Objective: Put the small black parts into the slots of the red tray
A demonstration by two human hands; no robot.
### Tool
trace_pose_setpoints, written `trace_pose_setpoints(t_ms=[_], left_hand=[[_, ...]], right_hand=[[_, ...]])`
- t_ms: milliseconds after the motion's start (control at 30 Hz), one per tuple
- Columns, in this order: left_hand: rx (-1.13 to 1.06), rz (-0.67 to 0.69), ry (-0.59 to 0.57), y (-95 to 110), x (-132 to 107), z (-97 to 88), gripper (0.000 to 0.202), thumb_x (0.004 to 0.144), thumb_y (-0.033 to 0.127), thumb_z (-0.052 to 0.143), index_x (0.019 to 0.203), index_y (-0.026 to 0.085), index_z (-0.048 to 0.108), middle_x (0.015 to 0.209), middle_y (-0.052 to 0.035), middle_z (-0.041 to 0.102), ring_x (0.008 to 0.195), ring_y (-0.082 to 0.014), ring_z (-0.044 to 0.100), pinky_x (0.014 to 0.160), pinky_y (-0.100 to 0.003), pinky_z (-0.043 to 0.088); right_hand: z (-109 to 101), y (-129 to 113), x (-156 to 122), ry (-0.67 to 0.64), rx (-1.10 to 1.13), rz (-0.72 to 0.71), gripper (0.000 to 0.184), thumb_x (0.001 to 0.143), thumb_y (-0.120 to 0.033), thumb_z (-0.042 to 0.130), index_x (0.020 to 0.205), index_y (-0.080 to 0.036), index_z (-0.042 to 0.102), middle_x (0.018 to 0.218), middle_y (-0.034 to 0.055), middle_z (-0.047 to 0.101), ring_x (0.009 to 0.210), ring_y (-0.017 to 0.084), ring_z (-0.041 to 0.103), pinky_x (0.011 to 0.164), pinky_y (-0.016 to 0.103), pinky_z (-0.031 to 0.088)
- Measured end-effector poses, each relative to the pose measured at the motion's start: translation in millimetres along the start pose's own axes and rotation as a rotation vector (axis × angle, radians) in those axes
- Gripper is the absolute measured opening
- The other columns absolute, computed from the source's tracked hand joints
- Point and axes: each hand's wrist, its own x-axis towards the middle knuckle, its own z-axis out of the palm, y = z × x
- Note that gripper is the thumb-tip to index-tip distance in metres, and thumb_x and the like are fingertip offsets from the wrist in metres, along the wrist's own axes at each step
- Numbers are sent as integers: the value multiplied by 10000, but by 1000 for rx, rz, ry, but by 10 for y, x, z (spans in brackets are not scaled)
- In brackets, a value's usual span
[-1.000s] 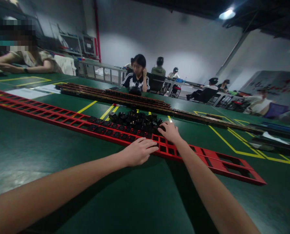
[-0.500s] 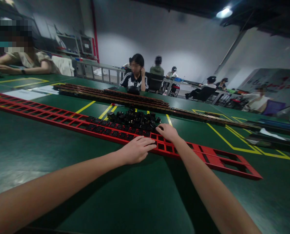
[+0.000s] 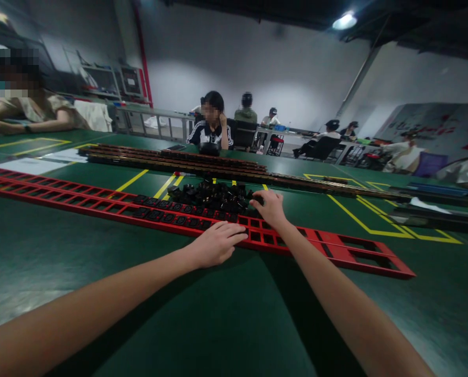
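A long red slotted frame lies across the green table. Black sockets fill several of its slots left of my hands. Behind it sits a loose pile of black sockets. My left hand lies flat on the frame's near edge with fingers stretched out, holding nothing. My right hand reaches over the frame to the right end of the pile, fingers curled round a black socket there.
Long dark strips lie further back. Yellow tape lines mark the table, and a white sheet lies at the left. A person sits across the table, another at far left, others behind. More dark parts lie at right.
My right hand has moved from the frame's slots up to the edge of the socket pile. My left hand stays on the frame. The view has shifted slightly.
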Motion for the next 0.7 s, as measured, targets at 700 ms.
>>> trace_pose_setpoints(t_ms=[700], left_hand=[[116, -18, -41, 36, -32, -6, 436, 939, 219, 535, 1375, 222, 537, 1478, -130, 490, 1371, -297, 450, 1144, -519, 381]], right_hand=[[-335, -266, -629, -32, 21, -247, 103, 882, -207, 637, 977, -211, 596, 1077, 121, 670, 1008, 300, 578, 880, 472, 493]])
